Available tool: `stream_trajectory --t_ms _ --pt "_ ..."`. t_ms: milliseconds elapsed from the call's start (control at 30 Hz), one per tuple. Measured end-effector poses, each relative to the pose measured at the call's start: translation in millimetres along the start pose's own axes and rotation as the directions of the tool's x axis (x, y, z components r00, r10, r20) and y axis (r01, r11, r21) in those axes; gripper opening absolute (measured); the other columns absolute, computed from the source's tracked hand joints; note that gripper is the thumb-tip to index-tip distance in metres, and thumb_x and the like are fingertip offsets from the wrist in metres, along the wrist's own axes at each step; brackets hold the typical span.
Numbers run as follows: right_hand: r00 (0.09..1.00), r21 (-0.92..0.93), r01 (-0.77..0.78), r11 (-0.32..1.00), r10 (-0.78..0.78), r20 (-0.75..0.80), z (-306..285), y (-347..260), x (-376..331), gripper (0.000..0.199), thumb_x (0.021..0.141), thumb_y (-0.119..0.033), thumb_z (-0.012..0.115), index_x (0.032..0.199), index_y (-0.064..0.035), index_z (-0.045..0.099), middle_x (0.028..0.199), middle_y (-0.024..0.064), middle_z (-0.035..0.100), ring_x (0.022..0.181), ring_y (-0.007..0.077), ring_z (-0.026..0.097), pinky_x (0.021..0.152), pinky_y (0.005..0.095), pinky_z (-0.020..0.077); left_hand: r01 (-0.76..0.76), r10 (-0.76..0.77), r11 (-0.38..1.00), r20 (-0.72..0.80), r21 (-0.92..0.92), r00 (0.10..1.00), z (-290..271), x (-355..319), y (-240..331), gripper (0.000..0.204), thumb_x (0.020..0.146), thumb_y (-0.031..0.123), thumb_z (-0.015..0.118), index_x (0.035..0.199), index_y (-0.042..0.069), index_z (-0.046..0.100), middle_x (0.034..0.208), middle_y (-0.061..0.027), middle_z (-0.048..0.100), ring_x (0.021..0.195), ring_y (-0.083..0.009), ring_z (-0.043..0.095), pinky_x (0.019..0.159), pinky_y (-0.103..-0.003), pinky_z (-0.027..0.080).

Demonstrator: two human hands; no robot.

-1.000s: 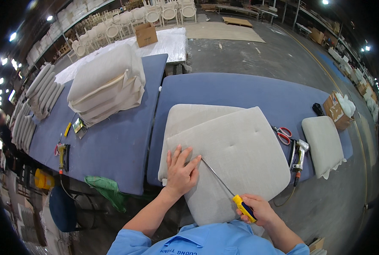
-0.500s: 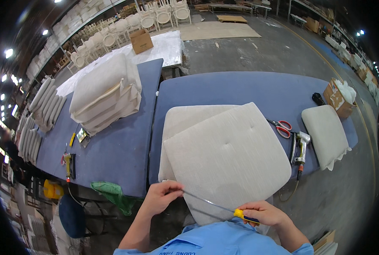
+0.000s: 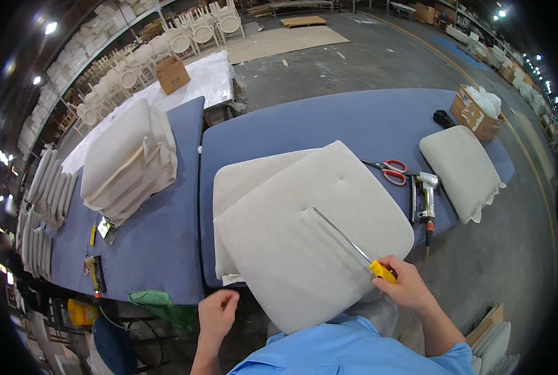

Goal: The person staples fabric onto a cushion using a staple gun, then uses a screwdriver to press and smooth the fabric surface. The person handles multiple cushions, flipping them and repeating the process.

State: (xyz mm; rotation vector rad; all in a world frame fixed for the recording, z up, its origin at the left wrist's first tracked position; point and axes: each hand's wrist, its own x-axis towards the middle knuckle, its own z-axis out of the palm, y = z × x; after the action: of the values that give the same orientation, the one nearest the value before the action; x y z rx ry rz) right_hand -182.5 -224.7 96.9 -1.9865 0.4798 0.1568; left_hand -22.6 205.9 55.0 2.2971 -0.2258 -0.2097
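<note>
My right hand [image 3: 404,284] grips the yellow handle of a long-shafted screwdriver [image 3: 349,245]. Its tip reaches the top of a pale grey seat cushion [image 3: 329,269], close to a dimple in the fabric. This cushion lies askew over a second pale cushion [image 3: 248,169] and sticks out past the table edge toward my blue shirt. Off the cushion's near left side, my left hand [image 3: 218,312] has its fingers curled closed, and nothing shows in them.
On the blue table [image 3: 279,122], red-handled scissors [image 3: 393,172] and a staple gun [image 3: 426,197] lie right of the cushions. Farther right are another cushion [image 3: 457,169] and a cardboard box [image 3: 470,119]. A cushion stack [image 3: 129,156] and second staple gun [image 3: 96,275] occupy the left table.
My left hand has let go of the screwdriver shaft and moved down and left. My right hand has raised the screwdriver, its tip now on the cushion's middle. The whole view has shifted.
</note>
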Motion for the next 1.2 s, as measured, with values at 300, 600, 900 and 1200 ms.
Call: stream_trajectory --t_ms 300,600,900,1200 --pt "0.990 -0.177 0.132 0.975 -0.139 -0.028 -4 -18 11 0.048 0.098 -0.016 0.075 0.143 -0.0016 0.065 0.117 0.0153 0.076 0.100 0.0254 0.073 0.091 0.0364 0.0570 -0.624 0.634 0.744 0.043 0.237 0.772 96 108 116 0.038 0.099 0.022 0.074 0.133 0.005 0.074 0.148 -0.0175 0.064 0.146 -0.0445 0.051 0.123 -0.058 0.036" --pt "0.971 -0.383 0.196 0.903 -0.234 -0.056 -23 -50 20 0.046 0.096 -0.016 0.078 0.140 -0.0047 0.069 0.108 0.0192 0.075 0.095 0.0342 0.073 0.086 0.0415 0.0568 -0.569 0.575 0.752 0.091 0.333 0.813 122 112 112 0.056 0.105 0.037 0.064 0.152 0.009 0.064 0.166 -0.0185 0.047 0.159 -0.0454 0.035 0.132 -0.063 0.018" --pt "0.967 -0.553 0.210 0.807 -0.256 -0.006 -43 -95 32 0.043 0.096 -0.015 0.078 0.138 -0.0062 0.072 0.090 0.0145 0.072 0.077 0.0328 0.071 0.073 0.0408 0.0562 -0.568 0.566 0.770 0.099 0.291 0.818 122 114 108 0.052 0.105 0.038 0.064 0.147 0.009 0.069 0.163 -0.0180 0.049 0.160 -0.0440 0.033 0.132 -0.063 0.017" --pt "0.964 -0.738 0.232 0.634 -0.249 0.089 -55 -131 36 0.041 0.098 -0.016 0.076 0.138 -0.0069 0.073 0.089 0.0110 0.069 0.076 0.0268 0.068 0.070 0.0404 0.0535 -0.581 0.581 0.769 0.086 0.267 0.809 123 115 107 0.049 0.105 0.038 0.063 0.144 0.009 0.071 0.162 -0.0175 0.050 0.161 -0.0435 0.032 0.132 -0.063 0.016"
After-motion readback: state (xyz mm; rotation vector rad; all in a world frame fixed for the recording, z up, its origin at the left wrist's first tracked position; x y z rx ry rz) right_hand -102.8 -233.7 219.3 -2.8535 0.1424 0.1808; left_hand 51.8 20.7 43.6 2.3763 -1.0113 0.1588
